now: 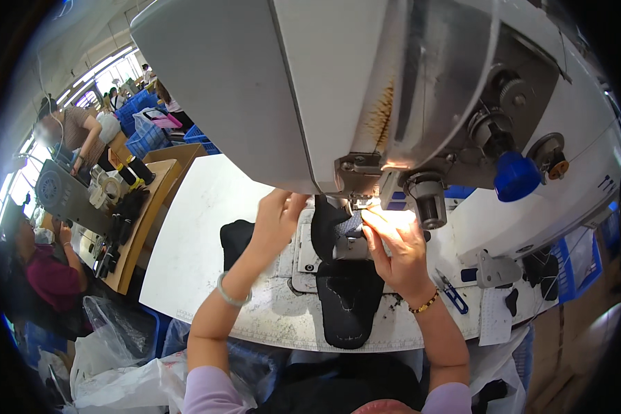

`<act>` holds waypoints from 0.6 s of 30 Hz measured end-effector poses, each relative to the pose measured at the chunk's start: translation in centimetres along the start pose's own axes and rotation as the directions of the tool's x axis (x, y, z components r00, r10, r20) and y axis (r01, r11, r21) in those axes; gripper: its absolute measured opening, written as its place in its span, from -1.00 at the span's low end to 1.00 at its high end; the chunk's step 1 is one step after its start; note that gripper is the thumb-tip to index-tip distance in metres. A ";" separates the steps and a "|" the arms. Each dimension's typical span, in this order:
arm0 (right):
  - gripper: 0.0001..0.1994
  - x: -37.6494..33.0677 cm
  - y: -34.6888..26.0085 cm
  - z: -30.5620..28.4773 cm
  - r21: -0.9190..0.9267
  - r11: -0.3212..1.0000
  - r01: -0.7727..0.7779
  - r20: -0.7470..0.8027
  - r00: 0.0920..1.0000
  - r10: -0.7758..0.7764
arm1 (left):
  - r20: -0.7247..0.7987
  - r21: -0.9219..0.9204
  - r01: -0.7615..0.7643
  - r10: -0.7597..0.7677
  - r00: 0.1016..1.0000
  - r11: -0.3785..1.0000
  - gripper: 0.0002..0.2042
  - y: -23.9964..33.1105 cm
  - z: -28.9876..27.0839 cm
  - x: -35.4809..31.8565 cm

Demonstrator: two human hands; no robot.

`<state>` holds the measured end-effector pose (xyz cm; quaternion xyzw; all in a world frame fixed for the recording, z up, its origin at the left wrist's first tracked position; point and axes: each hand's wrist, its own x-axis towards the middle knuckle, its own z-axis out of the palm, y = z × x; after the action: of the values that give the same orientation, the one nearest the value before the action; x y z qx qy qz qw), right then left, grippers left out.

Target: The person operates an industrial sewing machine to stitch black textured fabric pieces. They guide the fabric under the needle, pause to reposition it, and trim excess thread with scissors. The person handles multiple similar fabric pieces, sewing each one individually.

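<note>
A white sewing machine (pixel 221 83) fills the upper part of the view, its lamp lighting the presser foot (pixel 359 204). Beneath it runs a black fabric piece (pixel 348 300) with pale stitch lines, hanging toward me over the white table (pixel 186 228). My right hand (pixel 399 255) pinches this piece's grey mesh part at the presser foot's right side. On the other side, my left hand (pixel 277 224) is raised with curled fingers beside the machine head; its fingertips are partly hidden, and what they hold cannot be made out. Another black piece (pixel 236 241) lies beyond my left forearm.
Blue-handled thread snips (pixel 452 293) lie right of my right wrist. Further right are a paper slip (pixel 495 317) and a blue crate (pixel 578 262). At left, a wooden bench (pixel 141 228) holds thread cones. Two co-workers (pixel 83 131) (pixel 45 265) are over there.
</note>
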<state>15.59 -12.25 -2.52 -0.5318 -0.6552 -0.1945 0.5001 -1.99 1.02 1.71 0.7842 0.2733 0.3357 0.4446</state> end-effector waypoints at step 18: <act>-0.68 -1.0 -1.3 -0.2 -0.156 0.943 0.293 0.062 0.956 -0.287 | 0.353 -0.772 0.393 -0.177 0.919 0.500 -0.67 0.2 1.7 -1.5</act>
<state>14.45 -13.35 -2.94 -0.4723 -0.7178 -0.3087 0.4080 -1.62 -1.03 0.81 0.4563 0.1555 0.2536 0.8386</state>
